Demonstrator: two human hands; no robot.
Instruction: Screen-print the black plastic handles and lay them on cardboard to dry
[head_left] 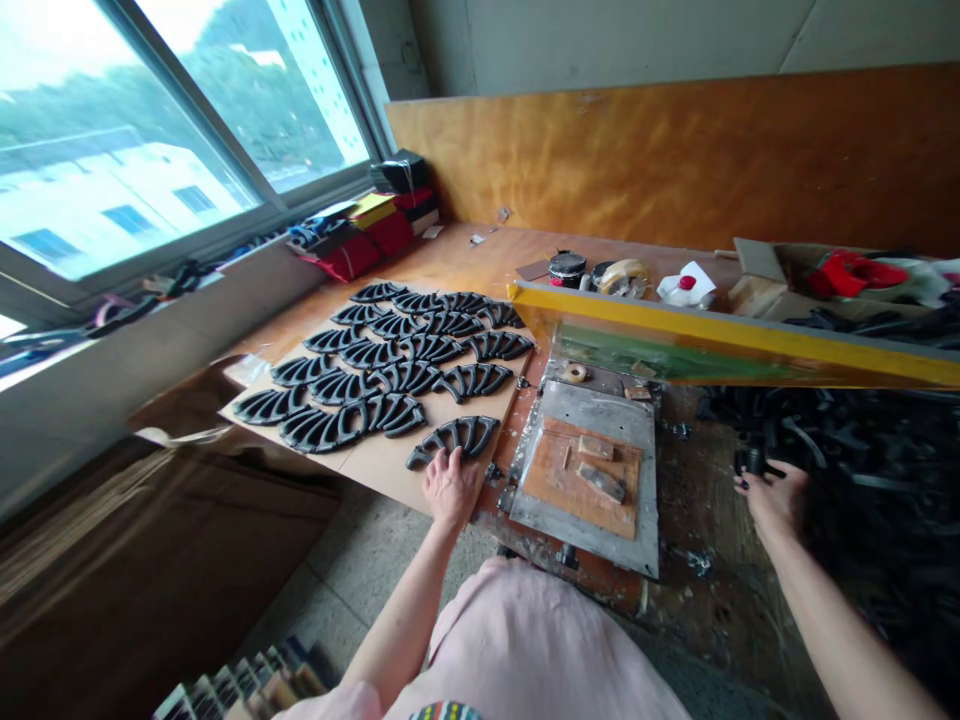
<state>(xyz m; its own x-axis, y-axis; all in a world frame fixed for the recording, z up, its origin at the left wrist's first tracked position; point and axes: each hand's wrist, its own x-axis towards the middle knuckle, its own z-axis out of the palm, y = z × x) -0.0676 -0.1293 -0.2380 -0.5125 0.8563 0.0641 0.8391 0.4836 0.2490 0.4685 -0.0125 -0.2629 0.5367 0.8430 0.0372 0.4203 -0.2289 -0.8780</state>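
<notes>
My left hand (448, 488) is at the near edge of a brown board, its fingers bent against a black ribbed, fan-shaped part (457, 437) that lies there. Several similar black ribbed parts (352, 425) lie in overlapping rows across the board (360, 464). Far to the right, my right hand (780, 497) pinches a small dark piece (750, 458) beside a big heap of black parts (847, 450). The exact shape of that piece is too dark to make out.
Between my hands lies a grey metal plate (641, 480) with a wooden sheet (540, 470) and small blocks on it. Behind it stands a yellow-edged screen frame (720, 333). A tape roll (576, 372), dark jar (567, 268) and cardboard box (757, 280) sit further back.
</notes>
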